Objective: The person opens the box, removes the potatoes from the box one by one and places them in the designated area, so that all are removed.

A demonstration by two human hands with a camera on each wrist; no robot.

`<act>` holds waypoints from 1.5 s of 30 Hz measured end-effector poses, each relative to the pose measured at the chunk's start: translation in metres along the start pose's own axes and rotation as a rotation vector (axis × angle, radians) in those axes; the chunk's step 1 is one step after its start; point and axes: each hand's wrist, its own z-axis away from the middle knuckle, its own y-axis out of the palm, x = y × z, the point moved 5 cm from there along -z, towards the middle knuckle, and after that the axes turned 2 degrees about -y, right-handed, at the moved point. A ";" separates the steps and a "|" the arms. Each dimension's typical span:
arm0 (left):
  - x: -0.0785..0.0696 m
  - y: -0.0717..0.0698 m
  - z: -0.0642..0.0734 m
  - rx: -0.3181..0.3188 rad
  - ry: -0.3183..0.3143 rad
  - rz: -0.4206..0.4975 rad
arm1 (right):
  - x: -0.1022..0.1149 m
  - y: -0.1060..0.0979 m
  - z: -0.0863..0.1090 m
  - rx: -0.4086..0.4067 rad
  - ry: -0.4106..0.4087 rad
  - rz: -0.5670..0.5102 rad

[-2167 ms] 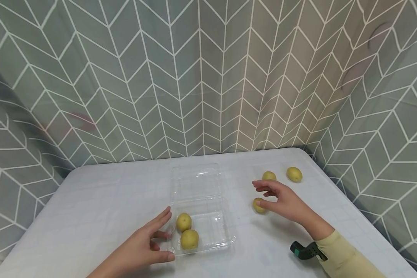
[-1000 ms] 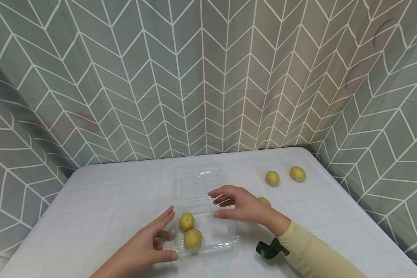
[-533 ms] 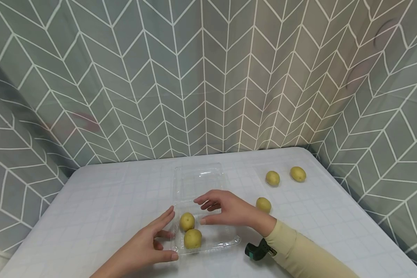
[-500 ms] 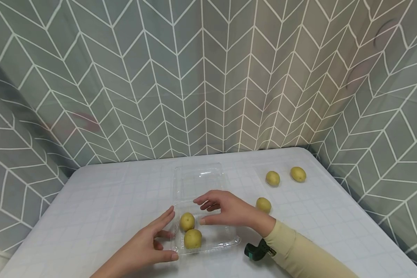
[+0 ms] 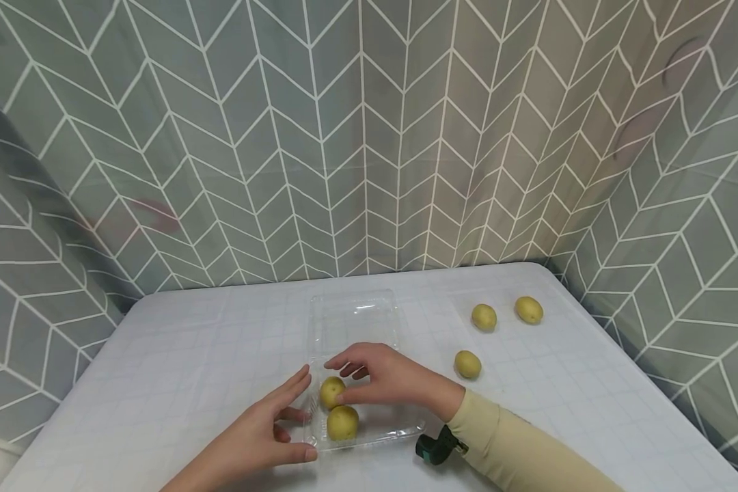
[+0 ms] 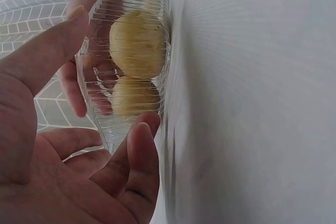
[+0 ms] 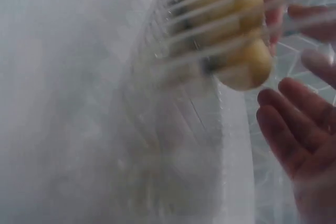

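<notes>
A clear plastic clamshell box (image 5: 387, 420) lies open on the table. Two rounded yellow things that look like small potatoes sit at its left end: the farther potato (image 5: 329, 392) and the nearer potato (image 5: 342, 424). My left hand (image 5: 258, 430) spans the box's left end, thumb at the near corner and fingertips at the ribbed wall (image 6: 105, 103). Above the box, my right hand (image 5: 378, 376) hangs with fingers loosely bent and thumb apart. Its thumb overlaps the farther potato in the head view. In the right wrist view, the right palm (image 7: 315, 156) shows nothing held.
The box's lid (image 5: 353, 318) lies folded back behind it. Right of the box, one potato (image 5: 467, 364) lies on the white tablecloth (image 5: 215, 342), with another potato (image 5: 484, 317) and a third potato (image 5: 529, 309) farther back. A patterned grey curtain (image 5: 369, 137) surrounds the table.
My right hand has moved left from beside the closest loose potato to above the box's left end, uncovering that potato. The left hand stays at the box; the potatoes keep their places.
</notes>
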 end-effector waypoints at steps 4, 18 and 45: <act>0.001 0.001 -0.001 0.002 -0.010 0.003 | -0.001 0.006 -0.003 0.014 0.008 0.091; -0.001 0.000 -0.001 0.007 -0.007 0.014 | 0.006 0.017 -0.011 0.072 0.005 0.334; 0.001 0.001 0.000 -0.004 0.016 0.003 | 0.016 0.015 -0.026 0.098 0.141 0.402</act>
